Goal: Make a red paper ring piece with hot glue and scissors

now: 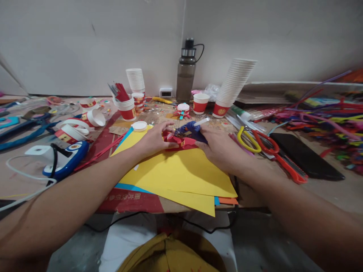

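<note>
My right hand (217, 145) is wrapped round a blue hot glue gun (194, 133), with a white glue stick (202, 121) poking out of its back end. The gun's nozzle points left, to a small red piece cut from a paper cup (177, 141). Thumb and fingers of my left hand (154, 139) close on that red piece from its left side; whether nozzle and piece touch I cannot tell. Beneath both hands lies a stack of yellow paper (184, 173), with a strip of red paper (188, 145) on its far part.
A white cup base (140, 126) lies beside my left hand. Stacked paper cups (235, 87), a water bottle (186, 75) and a small cup-base figure (183, 109) stand farther back. Scissors (258, 141), a red utility knife (292, 168) and a black phone (306, 155) lie at right.
</note>
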`<state>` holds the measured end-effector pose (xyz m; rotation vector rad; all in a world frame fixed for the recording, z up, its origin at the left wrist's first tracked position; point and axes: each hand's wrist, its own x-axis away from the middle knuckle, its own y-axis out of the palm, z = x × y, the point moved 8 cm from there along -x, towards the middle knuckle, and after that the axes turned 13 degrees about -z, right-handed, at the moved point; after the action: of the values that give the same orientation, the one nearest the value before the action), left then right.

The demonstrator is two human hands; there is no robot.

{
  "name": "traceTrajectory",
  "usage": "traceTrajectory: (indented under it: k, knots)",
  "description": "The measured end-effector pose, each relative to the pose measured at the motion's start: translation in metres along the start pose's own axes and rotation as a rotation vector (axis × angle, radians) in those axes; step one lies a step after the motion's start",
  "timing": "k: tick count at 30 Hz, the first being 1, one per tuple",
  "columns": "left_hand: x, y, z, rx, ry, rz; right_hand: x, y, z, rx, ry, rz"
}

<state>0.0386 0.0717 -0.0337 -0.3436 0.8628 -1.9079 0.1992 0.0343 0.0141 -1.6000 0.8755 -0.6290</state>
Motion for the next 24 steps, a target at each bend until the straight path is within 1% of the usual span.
traceTrajectory:
  k: [4, 8, 13, 18, 20, 24]
  knots:
    - [0.000, 0.000, -0.001, -0.005, 0.005, 0.006, -0.006, 0.006, -0.006, -0.045, -0.035, -0.009]
    - [0.000, 0.000, 0.000, -0.004, 0.007, 0.003, -0.008, 0.008, -0.003, -0.030, -0.005, -0.036]
    - [0.002, -0.001, 0.002, -0.014, -0.024, -0.012, 0.000, 0.001, 0.000, 0.049, 0.048, -0.038]
    - [0.003, -0.002, 0.007, -0.020, -0.045, -0.015, 0.008, -0.004, -0.003, 0.138, 0.127, -0.102]
    - [0.003, -0.002, 0.006, -0.018, -0.054, -0.022, 0.009, -0.006, -0.005, 0.147, 0.118, -0.098]
    - [0.002, -0.002, 0.006, -0.026, -0.036, -0.018, 0.008, -0.008, -0.003, 0.125, 0.084, -0.051]
